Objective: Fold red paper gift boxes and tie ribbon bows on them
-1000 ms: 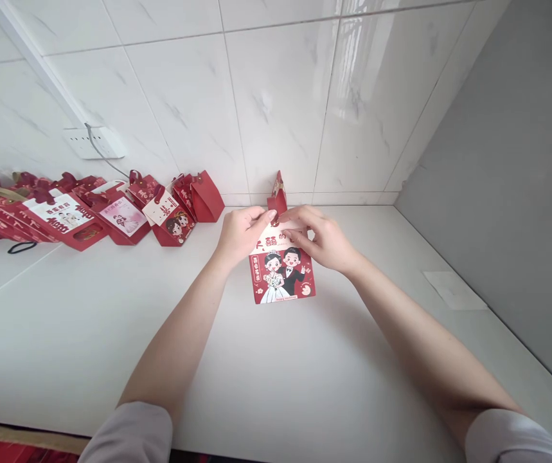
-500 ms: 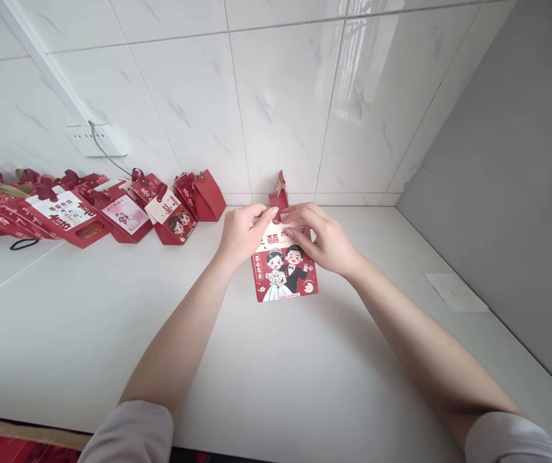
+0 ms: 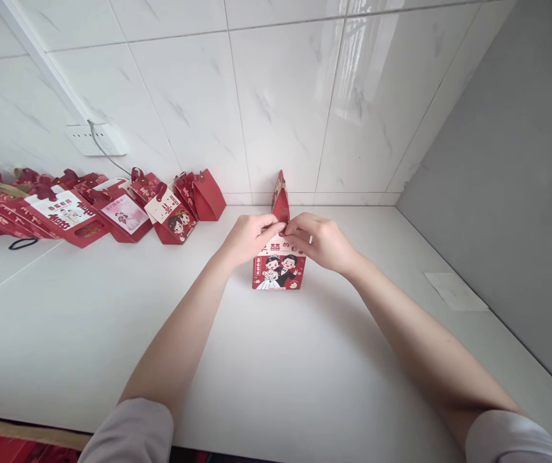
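A red and white gift box (image 3: 278, 272) with a cartoon bride and groom on its front is on the white table in front of me. My left hand (image 3: 252, 238) pinches the box's top edge between thumb and fingers. From the other side my right hand (image 3: 322, 241) is closed on the same top edge, its fingertips almost meeting the left thumb. A small dark red bit shows between the fingertips, too small to make out. Just behind stands a narrow red box (image 3: 281, 198), its lower part hidden by my hands and the gift box.
Several red gift boxes with ribbon handles (image 3: 126, 215) stand in a row along the tiled wall (image 3: 276, 96) at left. A socket (image 3: 96, 140) with a grey cable is above them. A white paper piece (image 3: 456, 291) lies at right, beside the grey panel (image 3: 511, 193).
The gift box has tipped more upright and moved slightly away from me and left. Both hands have drawn closer together at its top edge.
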`<state>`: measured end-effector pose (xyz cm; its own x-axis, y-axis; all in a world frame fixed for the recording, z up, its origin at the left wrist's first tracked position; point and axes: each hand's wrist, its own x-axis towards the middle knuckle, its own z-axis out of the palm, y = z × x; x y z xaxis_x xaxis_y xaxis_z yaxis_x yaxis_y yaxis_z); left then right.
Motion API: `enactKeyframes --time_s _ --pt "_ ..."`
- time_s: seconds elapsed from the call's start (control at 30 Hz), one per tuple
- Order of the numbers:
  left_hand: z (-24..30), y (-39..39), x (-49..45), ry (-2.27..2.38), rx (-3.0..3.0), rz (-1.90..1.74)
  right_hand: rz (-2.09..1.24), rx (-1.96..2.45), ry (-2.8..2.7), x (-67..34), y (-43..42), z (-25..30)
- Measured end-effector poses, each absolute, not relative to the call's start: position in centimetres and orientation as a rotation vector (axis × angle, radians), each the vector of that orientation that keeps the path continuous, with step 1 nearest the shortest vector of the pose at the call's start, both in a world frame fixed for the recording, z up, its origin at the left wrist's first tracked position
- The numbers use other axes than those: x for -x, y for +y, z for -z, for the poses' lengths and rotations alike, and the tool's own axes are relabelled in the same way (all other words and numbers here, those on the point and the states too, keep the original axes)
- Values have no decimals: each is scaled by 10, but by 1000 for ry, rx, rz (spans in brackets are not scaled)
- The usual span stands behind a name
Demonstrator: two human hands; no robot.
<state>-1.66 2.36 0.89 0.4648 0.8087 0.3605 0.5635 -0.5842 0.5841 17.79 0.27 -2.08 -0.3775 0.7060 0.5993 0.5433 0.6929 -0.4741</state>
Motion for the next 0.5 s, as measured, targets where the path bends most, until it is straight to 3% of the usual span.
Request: enactKeyframes --time_s 0.5 --pt "-11 30 31 1016 -2060 -626 -344 1008 -2115 -178 3 23"
